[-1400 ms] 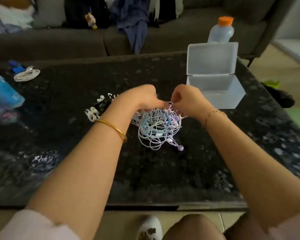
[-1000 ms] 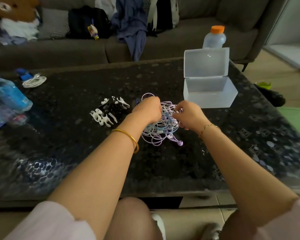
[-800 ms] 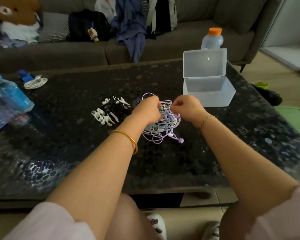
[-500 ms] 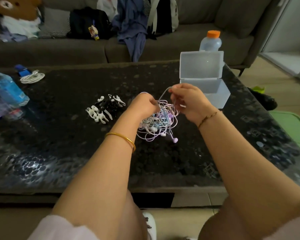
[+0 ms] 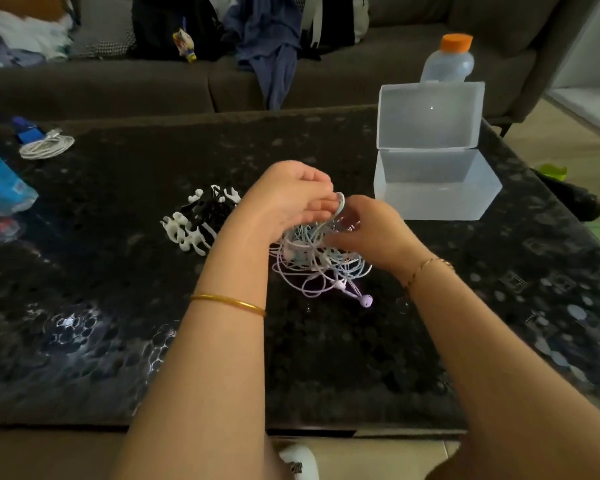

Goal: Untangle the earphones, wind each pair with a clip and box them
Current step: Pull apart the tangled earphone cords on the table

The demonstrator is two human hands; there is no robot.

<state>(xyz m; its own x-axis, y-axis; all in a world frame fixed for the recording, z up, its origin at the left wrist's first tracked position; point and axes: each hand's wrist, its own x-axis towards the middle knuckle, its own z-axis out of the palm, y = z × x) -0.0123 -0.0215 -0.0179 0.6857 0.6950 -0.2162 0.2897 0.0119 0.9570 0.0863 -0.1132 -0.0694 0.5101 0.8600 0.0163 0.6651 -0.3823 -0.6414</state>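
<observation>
A tangled ball of white, pale blue and lilac earphones (image 5: 321,263) hangs just above the dark stone table (image 5: 118,306), a lilac earbud (image 5: 365,300) dangling lowest. My left hand (image 5: 288,199) grips a loop of cable at the top of the tangle. My right hand (image 5: 371,230) pinches into the wires on the right side. A heap of black and white claw clips (image 5: 198,220) lies left of my left hand. The clear plastic box (image 5: 433,192) stands open at the right, lid upright.
A bottle with an orange cap (image 5: 449,58) stands behind the box. A coiled white cable (image 5: 45,147) and a blue water bottle (image 5: 0,188) lie at the far left. A sofa with clothes and bags (image 5: 267,39) runs behind the table.
Both hands have closed together over the tangle; my right hand dropped from the raised loop into the wires, and my left hand now holds the top loop.
</observation>
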